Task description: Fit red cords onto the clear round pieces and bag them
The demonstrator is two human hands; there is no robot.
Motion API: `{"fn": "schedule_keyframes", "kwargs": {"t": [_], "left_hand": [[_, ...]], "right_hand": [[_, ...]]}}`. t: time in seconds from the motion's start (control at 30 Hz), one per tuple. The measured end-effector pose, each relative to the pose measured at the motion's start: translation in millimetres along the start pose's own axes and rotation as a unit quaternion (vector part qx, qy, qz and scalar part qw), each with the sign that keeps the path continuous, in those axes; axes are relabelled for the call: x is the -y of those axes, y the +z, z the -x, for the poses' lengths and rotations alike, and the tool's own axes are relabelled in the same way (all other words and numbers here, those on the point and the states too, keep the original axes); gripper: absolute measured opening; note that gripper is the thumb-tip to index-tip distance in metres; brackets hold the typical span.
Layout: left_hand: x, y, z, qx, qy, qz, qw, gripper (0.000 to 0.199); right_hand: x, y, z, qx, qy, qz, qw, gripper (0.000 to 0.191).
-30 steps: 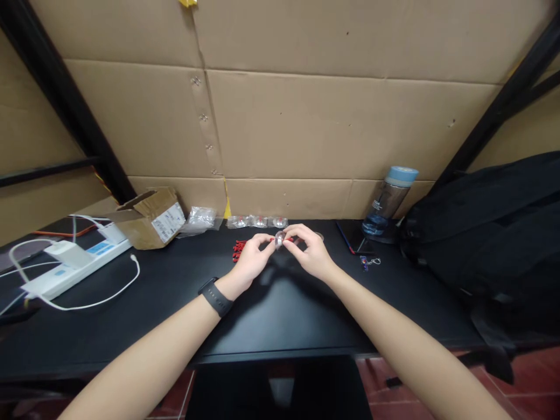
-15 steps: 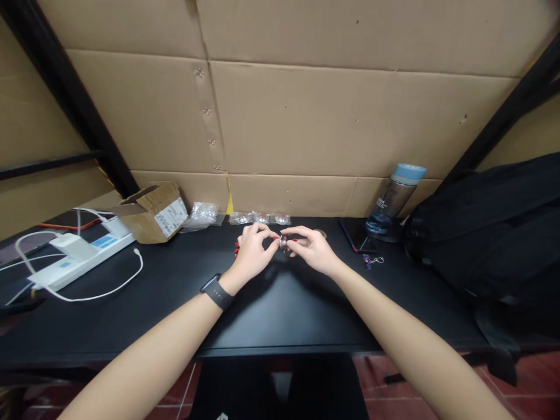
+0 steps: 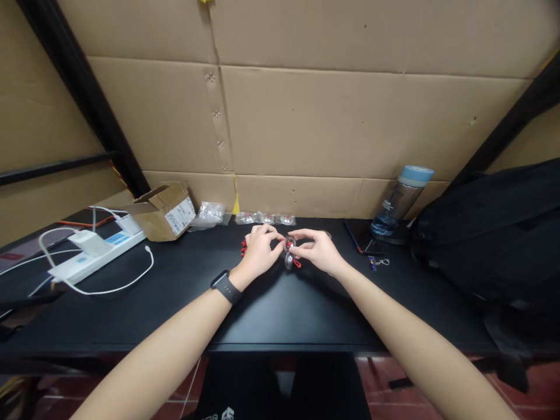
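Observation:
Between my hands, above the black table, is a pair of small round metal discs [image 3: 289,244] joined by a red cord [image 3: 297,263]. My right hand [image 3: 318,251] pinches the upper disc from its right side, and the other disc hangs just below. My left hand [image 3: 261,251], with a black watch on the wrist, has its thumb and fingers closed at the left edge, on the red cord. Red cord pieces [image 3: 244,248] show just left of my left hand, partly hidden by it.
Behind my hands lie clear-wrapped discs [image 3: 266,218] and plastic bags [image 3: 210,213]. An open cardboard box [image 3: 164,211], a power strip [image 3: 87,259] and white cables stand left. On the right are a phone [image 3: 359,236], keychain [image 3: 377,263], bottle [image 3: 400,201] and black backpack [image 3: 490,233].
The metal discs have come apart: one now hangs below the other with a red loop showing. The whole view has shifted slightly, so things appear further right.

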State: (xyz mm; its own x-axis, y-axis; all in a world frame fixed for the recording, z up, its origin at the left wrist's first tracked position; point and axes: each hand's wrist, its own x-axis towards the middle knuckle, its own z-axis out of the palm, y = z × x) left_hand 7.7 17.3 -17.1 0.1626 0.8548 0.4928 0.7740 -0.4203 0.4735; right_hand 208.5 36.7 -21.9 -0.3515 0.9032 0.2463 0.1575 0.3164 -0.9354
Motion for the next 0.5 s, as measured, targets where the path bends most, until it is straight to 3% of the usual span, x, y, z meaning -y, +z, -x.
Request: {"fn": "schedule_keyframes", "kwargs": {"t": [0.1,0.27,0.4,0.5], "left_hand": [[2,1.9,0,0.01,0.001,0.0,1.0,0.014],[6,2.1,0,0.026,0.028,-0.009,0.999,0.015],[12,-1.8,0,0.016,0.049,-0.028,0.998,0.015],[15,-6.7,1,0.011,0.076,-0.068,0.995,0.011]], "right_hand": [[-6,0,-3,-0.01,0.002,0.002,1.0,0.047],[0,-12,-3,0.025,-0.026,0.076,0.996,0.03],[17,-30,2,0.084,-0.101,0.246,0.96,0.025],[28,-38,8,0.164,-0.111,0.289,0.937,0.031]]}}
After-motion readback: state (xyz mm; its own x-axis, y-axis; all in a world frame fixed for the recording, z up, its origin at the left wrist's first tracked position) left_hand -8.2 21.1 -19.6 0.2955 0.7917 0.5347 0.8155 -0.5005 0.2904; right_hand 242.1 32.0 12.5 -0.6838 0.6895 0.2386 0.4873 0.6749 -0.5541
